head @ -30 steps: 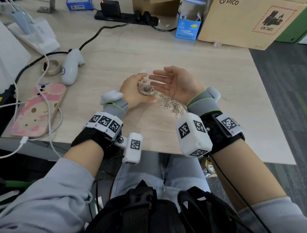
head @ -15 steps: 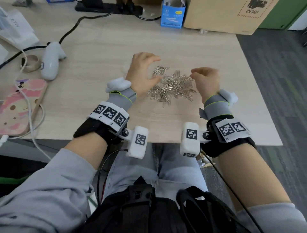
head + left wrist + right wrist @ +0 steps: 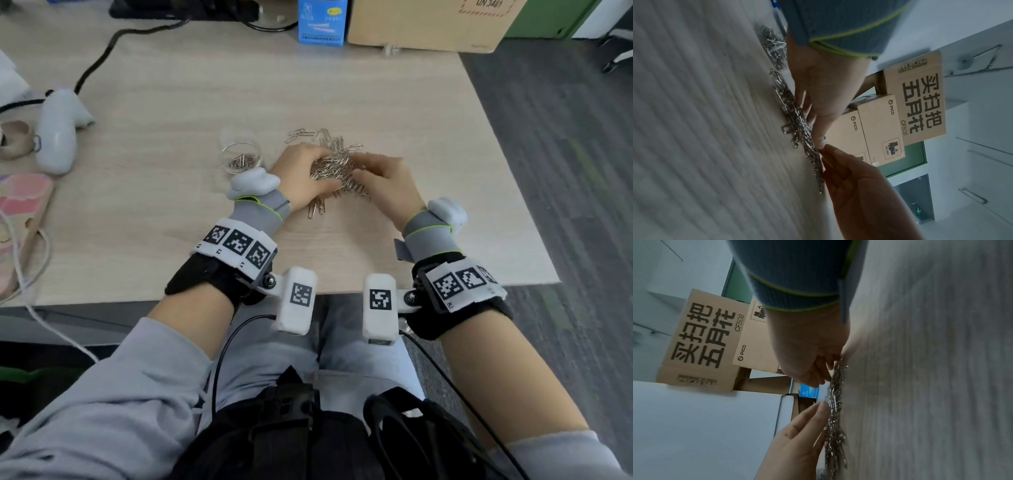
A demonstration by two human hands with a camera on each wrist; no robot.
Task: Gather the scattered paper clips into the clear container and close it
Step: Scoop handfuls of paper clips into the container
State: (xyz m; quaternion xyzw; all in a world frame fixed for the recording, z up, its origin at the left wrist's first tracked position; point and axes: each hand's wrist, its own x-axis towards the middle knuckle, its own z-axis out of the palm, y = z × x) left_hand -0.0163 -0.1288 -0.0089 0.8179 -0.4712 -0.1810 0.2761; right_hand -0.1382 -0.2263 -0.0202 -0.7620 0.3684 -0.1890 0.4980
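A heap of silver paper clips (image 3: 337,161) lies on the wooden table (image 3: 205,85). My left hand (image 3: 301,174) presses against its left side and my right hand (image 3: 383,185) against its right, fingertips nearly meeting over the heap. In the left wrist view, the right hand (image 3: 855,186) lays fairly straight fingers on the clips (image 3: 795,116), which rest flat on the table. The right wrist view shows the left hand (image 3: 797,443) doing the same on the clips (image 3: 835,410). The clear container (image 3: 241,156) stands open left of my left hand, with some clips inside.
A white controller (image 3: 58,133), a tape roll (image 3: 13,137) and a pink phone case (image 3: 20,219) with cables lie at the left. A blue box (image 3: 320,20) and a cardboard box (image 3: 428,24) stand at the back. The table's right edge (image 3: 496,154) is close to my right hand.
A second ago my left hand held the container under my open right palm. The container now stands on the table, and both hands have closed in on the clips, bunching them.
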